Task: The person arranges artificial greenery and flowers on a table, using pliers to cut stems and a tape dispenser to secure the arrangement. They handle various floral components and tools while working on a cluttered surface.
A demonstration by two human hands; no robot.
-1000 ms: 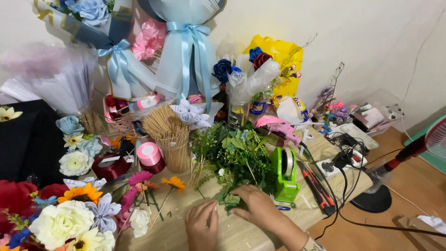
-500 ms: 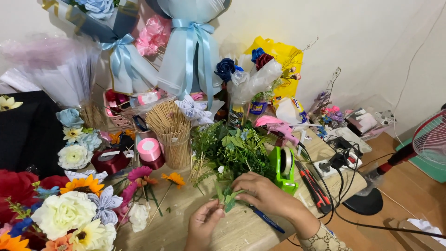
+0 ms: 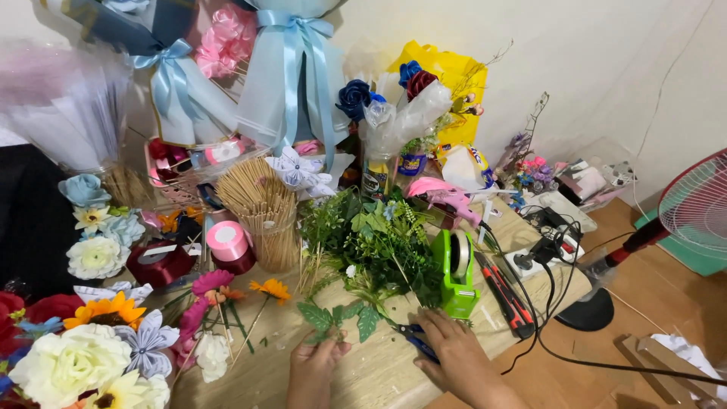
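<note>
My left hand (image 3: 314, 371) holds a green artificial leaf sprig (image 3: 341, 318) by its stem, low at the front of the wooden table (image 3: 379, 375). My right hand (image 3: 454, 356) rests flat on the table to its right, fingers over blue-handled scissors (image 3: 415, 338). Just behind both hands lies a pile of green artificial foliage (image 3: 371, 242). A green tape dispenser (image 3: 456, 273) stands directly beyond my right hand.
A jar of wooden skewers (image 3: 261, 212), pink ribbon rolls (image 3: 227, 244) and loose fabric flowers (image 3: 98, 348) fill the left. Wrapped bouquets (image 3: 291, 83) stand at the back. A power strip with cables (image 3: 538, 254), a red cutter (image 3: 507, 299) and a fan (image 3: 693, 212) sit right.
My hands have come apart: the left now lifts the leaf sprig alone, and the right has dropped onto the table over the scissors. The view has shifted slightly left.
</note>
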